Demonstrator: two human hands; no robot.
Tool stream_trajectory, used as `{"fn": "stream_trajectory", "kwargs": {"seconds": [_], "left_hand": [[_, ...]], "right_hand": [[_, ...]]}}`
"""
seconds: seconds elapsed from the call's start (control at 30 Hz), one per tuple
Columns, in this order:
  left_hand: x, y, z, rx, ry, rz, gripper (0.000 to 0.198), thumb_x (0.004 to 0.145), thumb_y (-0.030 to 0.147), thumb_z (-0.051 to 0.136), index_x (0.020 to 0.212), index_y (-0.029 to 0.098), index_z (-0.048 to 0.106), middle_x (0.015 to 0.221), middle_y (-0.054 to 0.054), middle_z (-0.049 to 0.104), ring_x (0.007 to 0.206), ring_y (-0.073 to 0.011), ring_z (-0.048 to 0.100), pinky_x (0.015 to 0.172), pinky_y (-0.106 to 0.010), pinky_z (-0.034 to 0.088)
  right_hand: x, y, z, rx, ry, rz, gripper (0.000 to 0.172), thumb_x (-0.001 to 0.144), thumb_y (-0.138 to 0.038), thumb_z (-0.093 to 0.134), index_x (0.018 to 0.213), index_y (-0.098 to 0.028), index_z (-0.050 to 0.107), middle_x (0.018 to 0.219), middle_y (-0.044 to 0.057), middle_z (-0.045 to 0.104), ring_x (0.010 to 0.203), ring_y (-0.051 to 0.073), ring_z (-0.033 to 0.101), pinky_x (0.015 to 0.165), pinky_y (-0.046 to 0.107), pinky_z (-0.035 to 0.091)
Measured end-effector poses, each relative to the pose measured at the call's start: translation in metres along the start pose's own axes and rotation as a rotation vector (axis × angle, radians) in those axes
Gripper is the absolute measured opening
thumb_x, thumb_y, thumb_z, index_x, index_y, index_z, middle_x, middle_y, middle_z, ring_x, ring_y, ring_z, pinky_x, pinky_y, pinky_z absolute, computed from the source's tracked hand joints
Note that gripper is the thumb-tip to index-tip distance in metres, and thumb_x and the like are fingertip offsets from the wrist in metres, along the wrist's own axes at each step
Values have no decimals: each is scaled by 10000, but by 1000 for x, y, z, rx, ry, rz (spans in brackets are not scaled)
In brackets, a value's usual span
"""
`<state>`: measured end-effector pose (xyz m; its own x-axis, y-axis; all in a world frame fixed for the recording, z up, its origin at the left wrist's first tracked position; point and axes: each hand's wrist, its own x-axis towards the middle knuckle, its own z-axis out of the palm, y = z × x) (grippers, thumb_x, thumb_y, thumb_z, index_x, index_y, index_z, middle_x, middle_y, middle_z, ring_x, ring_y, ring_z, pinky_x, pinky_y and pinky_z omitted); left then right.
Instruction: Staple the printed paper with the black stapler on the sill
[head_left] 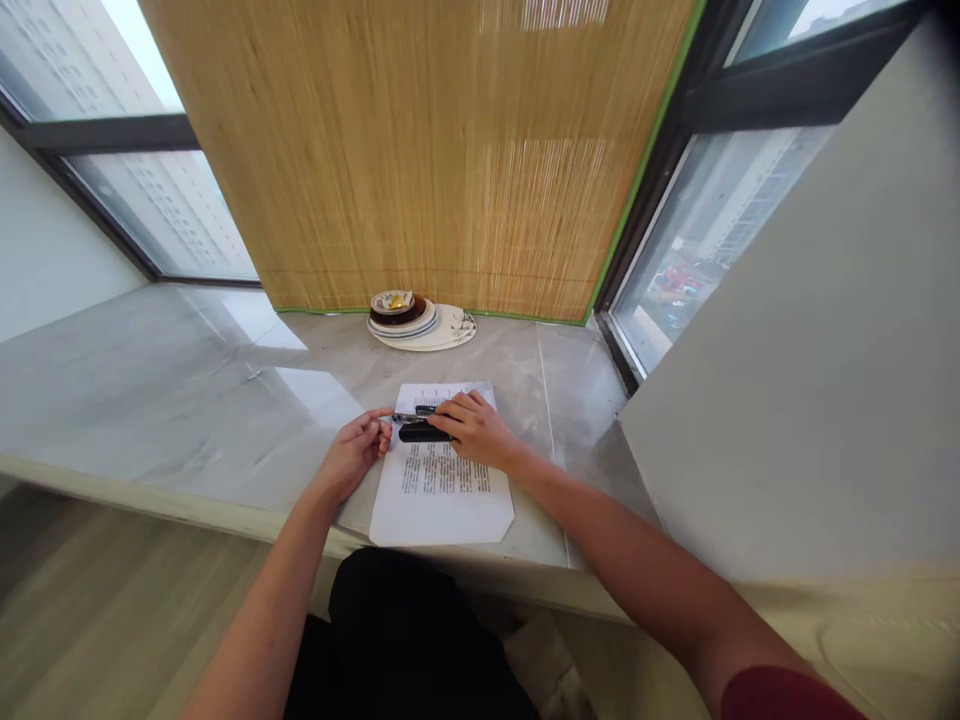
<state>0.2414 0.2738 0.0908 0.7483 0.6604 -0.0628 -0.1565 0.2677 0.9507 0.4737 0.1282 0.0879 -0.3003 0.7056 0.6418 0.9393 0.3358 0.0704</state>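
My right hand (pixel 474 432) is closed around a black stapler (pixel 424 432), held over a printed sheet of paper (pixel 442 518). The stapler's parts are spread apart, and a shiny metal strip shows between the black halves. My left hand (pixel 356 452) is at the stapler's left end, with the index finger stretched to the metal tip. Its thumb and other fingers are curled together; whatever they may hold is too small to make out. The paper lies flat on the grey marble ledge, its lower corners cut at a slant.
Behind the paper, a stack of plates (pixel 403 318) with a small yellow packet on top stands on an oval white plate (pixel 450 330). A bamboo blind (pixel 420 160) hangs behind the marble ledge (pixel 172 400). A wall (pixel 810 350) rises at the right.
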Motion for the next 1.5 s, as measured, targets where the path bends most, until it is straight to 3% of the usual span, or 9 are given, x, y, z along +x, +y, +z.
{"fn": "stream_trajectory", "kwargs": {"seconds": [0.27,0.6,0.8,1.0,1.07,1.17,1.33,1.43,1.5], "left_hand": [[1,0,4,24,15,9,216,960,142,657,1160,104,731,789,-31,624,624,-104,558,607,-216,482],[1,2,8,121,8,69,156,961,161,677,1098,119,740,768,-40,637,608,-114,569,585,-232,495],[1,1,11,217,-7,114,157,969,226,696,1098,144,730,782,-38,639,627,-120,577,579,-228,486],[1,-3,11,420,53,246,265,959,374,739,1146,190,703,891,-56,712,649,-124,588,597,-240,482],[-1,-2,12,503,128,335,259,984,424,703,1068,181,725,828,-39,673,608,-106,526,565,-228,431],[-5,-2,12,451,178,390,316,1010,470,638,949,177,740,698,8,515,557,-94,414,511,-228,341],[-4,1,12,370,162,441,319,945,432,705,1150,191,748,830,-23,599,643,-110,492,591,-244,432],[-1,15,21,449,235,489,441,957,481,707,1288,193,664,904,-45,701,648,-115,569,634,-260,491],[-1,30,34,514,216,451,505,951,522,710,1310,179,618,928,-75,754,674,-148,652,661,-293,537]], "right_hand": [[0,3,-2,48,-117,64,361,969,-63,521,1276,-203,652,1205,104,662,1123,280,519,925,439,385],[0,5,-3,58,-134,55,342,1005,-107,508,1311,-234,594,1265,122,613,1215,322,483,964,468,359],[3,2,-7,61,-139,132,301,1004,-136,523,1288,-197,602,1275,140,620,1210,333,490,971,466,348],[4,2,-7,103,-83,370,268,996,-205,593,1260,-158,600,1265,151,660,1170,324,544,962,444,358],[5,1,-7,142,-88,402,284,976,-202,617,1257,-161,604,1255,149,676,1157,321,563,955,439,368],[5,0,-7,182,-121,401,295,946,-185,642,1240,-174,619,1241,145,696,1159,325,582,974,448,375],[4,2,-10,292,-144,452,321,906,-204,705,1219,-203,635,1228,110,725,1162,301,623,992,436,395],[3,3,-13,387,-174,444,295,879,-271,768,1149,-217,662,1142,68,754,1076,270,662,958,403,417],[3,3,-15,434,-165,438,244,928,-343,746,1129,-220,682,1090,54,763,1045,259,665,951,397,424]]}}
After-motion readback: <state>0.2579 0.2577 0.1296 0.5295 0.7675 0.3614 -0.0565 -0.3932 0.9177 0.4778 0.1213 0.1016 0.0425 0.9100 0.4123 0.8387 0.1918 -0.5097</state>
